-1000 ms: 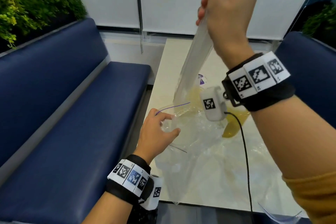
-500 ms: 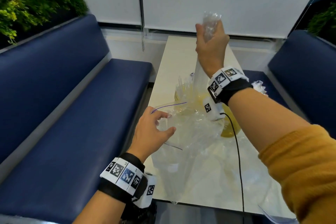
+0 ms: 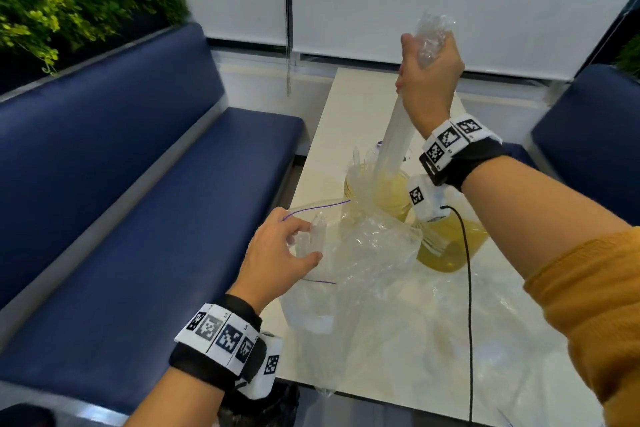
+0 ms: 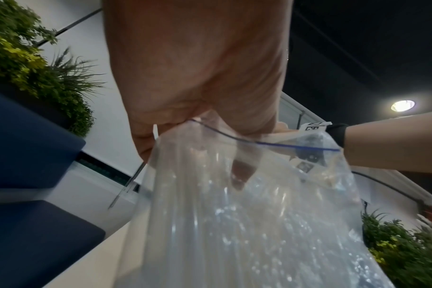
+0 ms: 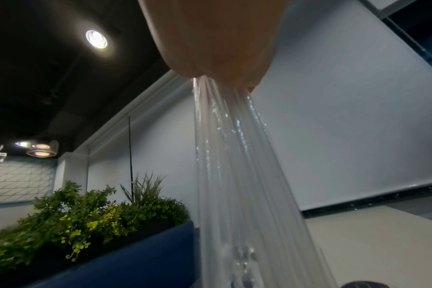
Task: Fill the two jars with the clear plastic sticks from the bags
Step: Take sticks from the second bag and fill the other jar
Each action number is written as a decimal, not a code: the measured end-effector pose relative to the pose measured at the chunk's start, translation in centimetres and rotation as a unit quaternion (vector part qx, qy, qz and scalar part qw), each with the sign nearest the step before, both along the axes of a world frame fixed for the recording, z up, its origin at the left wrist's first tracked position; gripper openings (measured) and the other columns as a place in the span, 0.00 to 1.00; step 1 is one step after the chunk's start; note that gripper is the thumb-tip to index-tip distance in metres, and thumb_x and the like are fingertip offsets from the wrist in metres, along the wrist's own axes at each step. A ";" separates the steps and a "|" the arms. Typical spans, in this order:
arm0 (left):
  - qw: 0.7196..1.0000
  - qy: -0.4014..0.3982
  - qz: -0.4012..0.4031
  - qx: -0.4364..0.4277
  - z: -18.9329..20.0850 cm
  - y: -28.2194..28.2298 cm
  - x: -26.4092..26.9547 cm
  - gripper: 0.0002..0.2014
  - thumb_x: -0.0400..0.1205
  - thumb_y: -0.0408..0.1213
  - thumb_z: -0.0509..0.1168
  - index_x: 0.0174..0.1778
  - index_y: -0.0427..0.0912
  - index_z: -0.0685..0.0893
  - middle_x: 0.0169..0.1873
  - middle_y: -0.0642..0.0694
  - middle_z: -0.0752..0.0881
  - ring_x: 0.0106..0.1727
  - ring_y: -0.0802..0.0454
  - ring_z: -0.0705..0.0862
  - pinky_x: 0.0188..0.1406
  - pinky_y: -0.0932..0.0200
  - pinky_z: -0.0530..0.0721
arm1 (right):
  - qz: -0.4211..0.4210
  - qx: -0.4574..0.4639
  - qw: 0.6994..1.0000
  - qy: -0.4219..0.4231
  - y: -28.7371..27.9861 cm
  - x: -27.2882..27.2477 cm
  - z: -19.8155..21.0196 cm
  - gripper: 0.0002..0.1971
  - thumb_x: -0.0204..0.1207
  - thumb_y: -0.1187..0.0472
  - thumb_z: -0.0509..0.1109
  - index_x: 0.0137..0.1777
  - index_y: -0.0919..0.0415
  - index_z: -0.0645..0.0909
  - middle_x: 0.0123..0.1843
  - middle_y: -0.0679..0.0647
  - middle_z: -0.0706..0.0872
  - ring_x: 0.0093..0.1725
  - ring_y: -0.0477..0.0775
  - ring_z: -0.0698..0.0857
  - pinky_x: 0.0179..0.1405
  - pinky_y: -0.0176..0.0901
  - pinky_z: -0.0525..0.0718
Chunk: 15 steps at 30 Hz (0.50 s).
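Observation:
My right hand (image 3: 427, 80) is raised above the table (image 3: 332, 121) and grips the top of a bundle of clear plastic sticks (image 3: 393, 142) in crinkled wrap. The bundle hangs down to the mouth of the far yellowish jar (image 3: 388, 198), where several sticks stand. A second yellowish jar (image 3: 450, 246) sits nearer, partly behind my right wrist camera. My left hand (image 3: 277, 253) pinches the open mouth of a clear zip bag (image 3: 363, 270) with a purple seal line. In the left wrist view, the fingers (image 4: 242, 171) curl over the bag (image 4: 247, 224). The right wrist view shows the sticks (image 5: 234, 175) fanning out below my fist (image 5: 215, 39).
More crumpled clear bags (image 3: 450, 340) cover the near part of the table. A black cable (image 3: 467, 288) runs from my right wrist across them. A blue bench (image 3: 138, 218) lies to the left with plants (image 3: 69, 0) behind it, and a blue seat (image 3: 588, 121) stands to the right.
My right hand has come down from the top of the view with the stick bundle, whose lower end now meets the far jar. My left hand has kept its hold on the zip bag.

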State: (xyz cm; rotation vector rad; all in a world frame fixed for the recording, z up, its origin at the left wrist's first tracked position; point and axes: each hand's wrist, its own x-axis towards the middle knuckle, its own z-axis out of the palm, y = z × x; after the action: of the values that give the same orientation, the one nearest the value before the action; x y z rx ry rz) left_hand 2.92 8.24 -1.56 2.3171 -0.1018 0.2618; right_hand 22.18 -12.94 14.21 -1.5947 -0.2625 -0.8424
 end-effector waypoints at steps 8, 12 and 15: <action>1.000 0.002 0.026 -0.011 -0.4 2.2 0.2 0.16 0.69 0.39 0.83 0.48 0.52 0.87 0.44 0.58 0.76 0.45 0.63 0.79 0.40 0.74 0.71 | 0.019 -0.026 0.999 0.007 -0.1 -0.3 0.3 0.09 0.82 0.54 0.72 0.50 0.57 0.76 0.32 0.54 0.81 0.24 0.51 0.79 0.21 0.43 0.81; 0.999 0.001 0.030 -0.013 -0.6 2.8 0.3 0.17 0.69 0.39 0.83 0.51 0.48 0.88 0.48 0.55 0.79 0.48 0.59 0.80 0.43 0.68 0.78 | 0.011 -0.034 0.999 0.029 0.6 -0.1 -2.6 0.11 0.82 0.52 0.72 0.52 0.59 0.77 0.33 0.55 0.83 0.26 0.49 0.81 0.24 0.42 0.83; 0.999 0.005 0.034 -0.016 -0.6 2.8 0.4 0.18 0.69 0.40 0.83 0.53 0.47 0.88 0.49 0.54 0.79 0.49 0.58 0.80 0.46 0.60 0.83 | 0.010 -0.052 0.998 0.046 1.2 0.1 -5.3 0.13 0.82 0.52 0.71 0.54 0.62 0.79 0.34 0.56 0.85 0.26 0.48 0.83 0.25 0.41 0.85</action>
State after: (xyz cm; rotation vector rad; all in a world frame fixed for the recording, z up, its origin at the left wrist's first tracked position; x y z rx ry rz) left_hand 3.28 11.09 -2.20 2.2927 -0.0127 0.2843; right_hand 22.30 -11.70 8.86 -1.7212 -0.2596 -0.7487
